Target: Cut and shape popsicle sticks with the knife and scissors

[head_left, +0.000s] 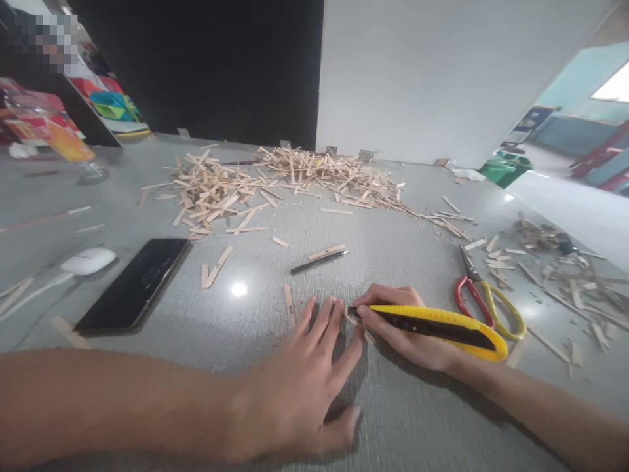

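My right hand (413, 344) grips a yellow and black utility knife (455, 328), its tip end low over the table. Under that tip lies a small wooden stick (369, 336), partly covered by my fingers. My left hand (309, 373) rests with fingers spread beside the knife tip; its index fingertip is at the stick, though I cannot tell how firmly it presses. Just beyond the left fingertips is another stick piece (289, 303). A dark pen-like tool (319, 262) lies farther out, alongside a marked stick (327, 252).
Piles of wooden sticks (216, 193) line the back of the grey table (265, 275). Red and yellow handled scissors (474, 288) and scattered scraps (574, 295) lie right. At left are a phone (135, 285), a white mouse (88, 261) and a clear bottle (69, 141).
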Demonstrator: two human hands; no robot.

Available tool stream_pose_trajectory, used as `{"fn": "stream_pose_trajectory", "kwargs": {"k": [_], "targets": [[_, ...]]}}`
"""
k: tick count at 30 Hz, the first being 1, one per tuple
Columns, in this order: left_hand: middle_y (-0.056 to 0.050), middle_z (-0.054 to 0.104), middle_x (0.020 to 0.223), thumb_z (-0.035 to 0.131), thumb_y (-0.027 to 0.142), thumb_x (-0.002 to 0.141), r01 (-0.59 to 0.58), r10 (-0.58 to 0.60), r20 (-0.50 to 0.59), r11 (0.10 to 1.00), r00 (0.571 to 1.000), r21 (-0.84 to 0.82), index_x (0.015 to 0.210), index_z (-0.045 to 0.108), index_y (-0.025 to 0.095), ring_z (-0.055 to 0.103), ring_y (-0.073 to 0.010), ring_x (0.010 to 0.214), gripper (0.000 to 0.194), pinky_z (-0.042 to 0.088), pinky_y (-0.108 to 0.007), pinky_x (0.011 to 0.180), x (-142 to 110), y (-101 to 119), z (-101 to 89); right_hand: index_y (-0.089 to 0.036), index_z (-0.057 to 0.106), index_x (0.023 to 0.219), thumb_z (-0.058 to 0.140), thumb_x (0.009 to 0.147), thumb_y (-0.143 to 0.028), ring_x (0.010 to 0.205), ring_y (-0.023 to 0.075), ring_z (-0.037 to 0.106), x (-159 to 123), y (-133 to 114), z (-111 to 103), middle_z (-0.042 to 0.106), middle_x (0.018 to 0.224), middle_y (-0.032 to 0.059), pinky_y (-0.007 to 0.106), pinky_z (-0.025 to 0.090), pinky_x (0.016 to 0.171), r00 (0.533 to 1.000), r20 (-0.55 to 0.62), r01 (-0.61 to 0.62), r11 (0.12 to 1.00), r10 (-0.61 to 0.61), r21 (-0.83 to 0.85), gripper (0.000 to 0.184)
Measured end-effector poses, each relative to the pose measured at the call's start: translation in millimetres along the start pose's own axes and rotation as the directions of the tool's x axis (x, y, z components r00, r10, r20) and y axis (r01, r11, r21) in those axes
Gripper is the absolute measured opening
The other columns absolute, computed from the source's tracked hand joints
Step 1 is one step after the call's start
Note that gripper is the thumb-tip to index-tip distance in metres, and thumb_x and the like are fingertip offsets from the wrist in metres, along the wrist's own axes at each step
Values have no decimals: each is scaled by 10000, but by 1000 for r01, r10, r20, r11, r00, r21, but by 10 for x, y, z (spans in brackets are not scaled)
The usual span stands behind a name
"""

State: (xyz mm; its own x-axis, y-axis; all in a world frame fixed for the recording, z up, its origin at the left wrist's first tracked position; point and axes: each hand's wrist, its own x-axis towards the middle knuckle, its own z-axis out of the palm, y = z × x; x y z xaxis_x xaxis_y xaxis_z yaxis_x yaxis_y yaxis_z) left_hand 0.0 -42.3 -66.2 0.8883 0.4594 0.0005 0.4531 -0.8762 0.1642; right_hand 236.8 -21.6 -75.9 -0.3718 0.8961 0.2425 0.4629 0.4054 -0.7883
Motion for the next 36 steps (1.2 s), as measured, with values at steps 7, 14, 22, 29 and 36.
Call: {"fn": "stream_pose_trajectory", "kwargs": {"k": [7, 14, 22, 29, 36], "targets": [[-396, 254, 1621, 364, 600, 1019, 8, -8, -2, 1000, 1000, -6, 1614, 264, 35, 203, -570, 1516, 827, 218, -707, 1217, -4, -9, 22, -200, 711, 911, 596, 1028, -350, 590, 131, 583, 2, -3, 3, 688, 702, -9, 271, 443, 596, 1000, 12, 4, 1000, -4, 7, 222], [-313, 123, 1698, 507, 645, 948, 48, -32, 98, 985, 995, -164, 1661, 190, 127, 93, -538, 1557, 937, 177, -727, 1218, 35, -39, -62, -204, 637, 800, 579, 1042, -335, 571, 110, 536, 12, -43, -11, 616, 648, -42, 261, 414, 593, 999, 35, 14, 1000, -14, 18, 281], [-292, 86, 1701, 469, 696, 959, 22, 7, 136, 979, 991, -205, 1679, 138, 209, 55, -548, 1551, 931, 78, -779, 1195, 74, -57, -123, -201, 594, 767, 574, 1042, -351, 561, 111, 505, -9, -32, 41, 560, 639, -42, 272, 380, 579, 999, 21, 47, 999, -47, 0, 314], [-331, 173, 1664, 431, 794, 934, -41, 62, 145, 988, 987, -146, 1675, 196, 216, 78, -581, 1516, 969, 45, -775, 1197, 111, -57, -134, -200, 591, 782, 582, 1032, -326, 557, 92, 508, -34, -24, 52, 558, 643, -50, 246, 375, 568, 997, 8, 82, 997, -82, -2, 280], [-389, 385, 1556, 333, 781, 970, -104, 101, 115, 994, 988, 22, 1653, 254, 123, 232, -596, 1486, 951, 112, -790, 1174, 128, -41, -130, -213, 526, 742, 558, 1040, -320, 529, 92, 476, -61, -23, 36, 511, 606, -62, 249, 361, 551, 995, 21, 96, 995, -96, -8, 318]]}}
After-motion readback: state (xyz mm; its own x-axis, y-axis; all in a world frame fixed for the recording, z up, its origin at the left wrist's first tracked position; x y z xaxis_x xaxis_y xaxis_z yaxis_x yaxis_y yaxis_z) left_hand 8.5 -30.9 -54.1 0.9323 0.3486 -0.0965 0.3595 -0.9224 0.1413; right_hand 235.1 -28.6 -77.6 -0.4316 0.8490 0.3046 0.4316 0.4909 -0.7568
